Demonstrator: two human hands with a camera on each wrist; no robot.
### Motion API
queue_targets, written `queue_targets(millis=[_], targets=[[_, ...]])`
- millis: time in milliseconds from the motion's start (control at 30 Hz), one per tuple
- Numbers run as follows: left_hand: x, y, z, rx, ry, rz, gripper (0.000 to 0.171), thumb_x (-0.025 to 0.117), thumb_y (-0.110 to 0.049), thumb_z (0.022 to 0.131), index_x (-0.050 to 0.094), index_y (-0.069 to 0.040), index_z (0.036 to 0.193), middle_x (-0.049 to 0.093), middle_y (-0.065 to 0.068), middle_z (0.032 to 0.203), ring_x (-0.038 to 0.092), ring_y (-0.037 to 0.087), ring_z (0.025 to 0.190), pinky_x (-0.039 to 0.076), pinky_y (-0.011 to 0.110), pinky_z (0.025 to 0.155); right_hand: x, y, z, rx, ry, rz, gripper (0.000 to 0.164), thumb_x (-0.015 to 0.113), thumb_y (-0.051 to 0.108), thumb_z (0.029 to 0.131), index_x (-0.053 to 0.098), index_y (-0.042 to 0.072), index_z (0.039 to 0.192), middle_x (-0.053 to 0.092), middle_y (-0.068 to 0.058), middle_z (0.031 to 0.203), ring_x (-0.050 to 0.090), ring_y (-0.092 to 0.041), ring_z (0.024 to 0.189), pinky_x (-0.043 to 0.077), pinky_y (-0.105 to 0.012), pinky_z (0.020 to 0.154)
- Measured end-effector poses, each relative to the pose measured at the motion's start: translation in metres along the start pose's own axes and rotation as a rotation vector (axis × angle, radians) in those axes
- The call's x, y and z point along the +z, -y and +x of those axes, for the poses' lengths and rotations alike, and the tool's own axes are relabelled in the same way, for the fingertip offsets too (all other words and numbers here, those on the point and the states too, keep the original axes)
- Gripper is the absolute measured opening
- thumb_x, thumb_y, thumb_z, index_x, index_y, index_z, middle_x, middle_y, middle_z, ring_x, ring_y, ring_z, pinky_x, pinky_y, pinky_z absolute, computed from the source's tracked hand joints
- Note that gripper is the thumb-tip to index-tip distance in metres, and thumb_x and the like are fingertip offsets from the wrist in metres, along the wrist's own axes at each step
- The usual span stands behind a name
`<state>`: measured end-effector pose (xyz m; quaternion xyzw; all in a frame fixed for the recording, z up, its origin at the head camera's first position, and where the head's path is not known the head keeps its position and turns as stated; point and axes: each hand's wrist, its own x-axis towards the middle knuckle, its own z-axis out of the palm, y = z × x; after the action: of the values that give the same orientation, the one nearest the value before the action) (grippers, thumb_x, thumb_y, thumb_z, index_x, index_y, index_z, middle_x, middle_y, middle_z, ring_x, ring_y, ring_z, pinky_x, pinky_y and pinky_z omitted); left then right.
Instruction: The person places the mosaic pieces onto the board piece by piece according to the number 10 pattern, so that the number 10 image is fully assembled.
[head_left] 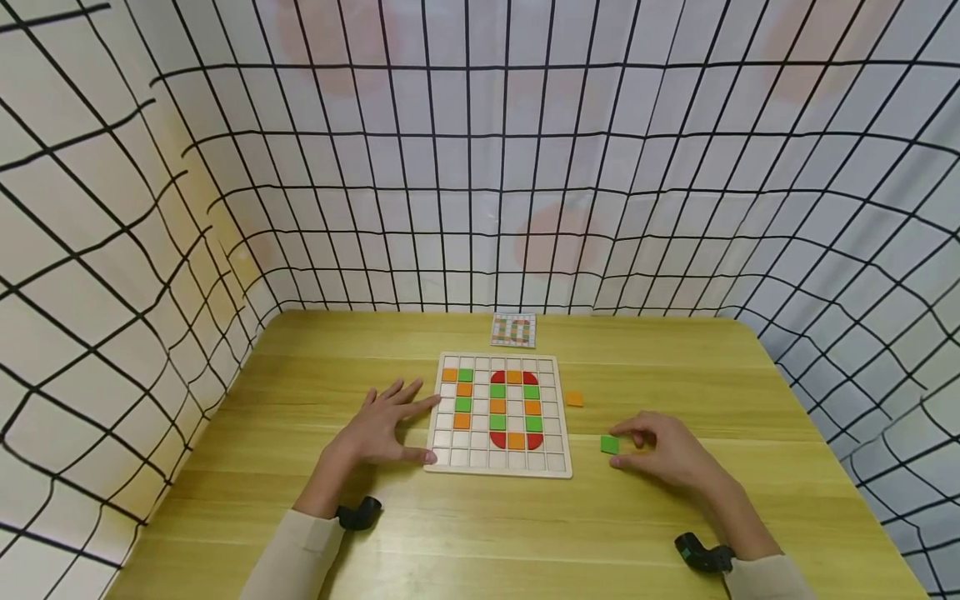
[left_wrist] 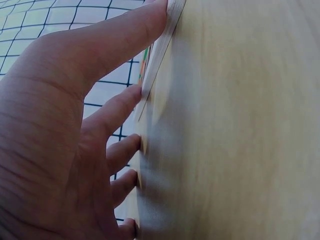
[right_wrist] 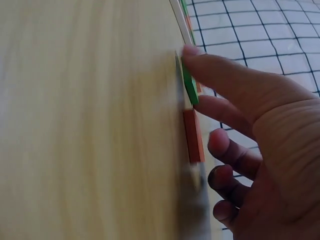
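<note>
My right hand (head_left: 667, 450) pinches a green square tile (head_left: 610, 445) between thumb and index finger, to the right of the board. In the right wrist view the tile (right_wrist: 189, 85) stands slanted between the two fingertips, close over the table. An orange square tile (head_left: 574, 400) lies beside the board's right edge. Spread out, my left hand (head_left: 382, 425) rests its thumb on the lower left corner of the wooden grid board (head_left: 442, 457), index fingertip at its left edge. Green and orange squares form a "1" on the board; a "0" beside it has red rounded corners (head_left: 498, 440).
A small pattern card (head_left: 513, 331) with a similar coloured design lies behind the board. The wooden table (head_left: 360, 342) ends at a white wall covered with black grid netting (head_left: 465, 167) at the back and sides.
</note>
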<state>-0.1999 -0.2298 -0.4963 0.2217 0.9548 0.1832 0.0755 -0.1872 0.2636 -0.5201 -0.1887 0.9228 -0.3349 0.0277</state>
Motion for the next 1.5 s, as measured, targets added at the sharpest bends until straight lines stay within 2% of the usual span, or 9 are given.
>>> queue_targets(millis=[167,500,767,967,1300,1500], targets=[[0.0,-0.001,0.0,0.003,0.001,0.003,0.096,0.074,-0.073,0.075,0.044,-0.034,0.157,0.025,0.011,0.171,0.016,0.046,0.158,0.008,0.077,0.12,-0.001,-0.004,-0.003,-0.008,0.003,-0.007,0.04,0.086,0.043,0.082,0.079,0.022,0.114,0.054,0.005,0.078,0.046,-0.008,0.072,0.035,-0.024,0.063],[0.0,0.0,0.0,0.005,0.0,-0.001,0.095,0.074,-0.073,0.076,0.044,-0.033,0.157,0.025,0.011,0.171,0.015,0.047,0.158,0.007,0.077,0.12,0.008,-0.002,0.002,0.009,-0.016,0.024,0.026,0.085,0.028,0.086,0.078,0.017,0.109,0.053,0.008,0.076,0.046,-0.006,0.067,0.04,-0.023,0.062],[0.002,0.001,0.003,0.017,-0.006,-0.002,0.095,0.074,-0.073,0.075,0.045,-0.033,0.157,0.026,0.012,0.171,0.017,0.047,0.157,0.007,0.078,0.119,0.011,0.005,0.01,0.029,-0.02,0.032,0.026,0.08,0.029,0.092,0.074,0.015,0.112,0.054,0.007,0.077,0.044,-0.005,0.065,0.041,-0.023,0.063],[0.001,0.001,0.002,0.013,-0.008,0.0,0.095,0.074,-0.073,0.075,0.045,-0.034,0.157,0.026,0.012,0.171,0.017,0.047,0.157,0.008,0.077,0.12,0.019,0.024,0.024,0.014,-0.039,0.081,0.026,0.078,0.024,0.093,0.072,0.014,0.116,0.054,0.006,0.075,0.044,-0.005,0.063,0.04,-0.023,0.062],[0.0,0.002,0.0,0.006,-0.008,-0.001,0.095,0.073,-0.075,0.075,0.045,-0.034,0.157,0.026,0.011,0.171,0.017,0.047,0.157,0.007,0.077,0.12,0.054,0.068,0.057,-0.015,-0.002,0.183,0.025,0.079,0.025,0.093,0.072,0.016,0.114,0.053,0.006,0.07,0.044,-0.006,0.06,0.04,-0.021,0.06],[-0.001,0.0,0.0,0.009,-0.004,-0.002,0.095,0.074,-0.074,0.075,0.045,-0.034,0.157,0.027,0.013,0.17,0.018,0.048,0.157,0.008,0.078,0.119,0.069,0.091,0.069,-0.053,0.027,0.174,0.025,0.078,0.03,0.094,0.073,0.018,0.114,0.052,0.008,0.066,0.041,-0.004,0.056,0.037,-0.02,0.056]])
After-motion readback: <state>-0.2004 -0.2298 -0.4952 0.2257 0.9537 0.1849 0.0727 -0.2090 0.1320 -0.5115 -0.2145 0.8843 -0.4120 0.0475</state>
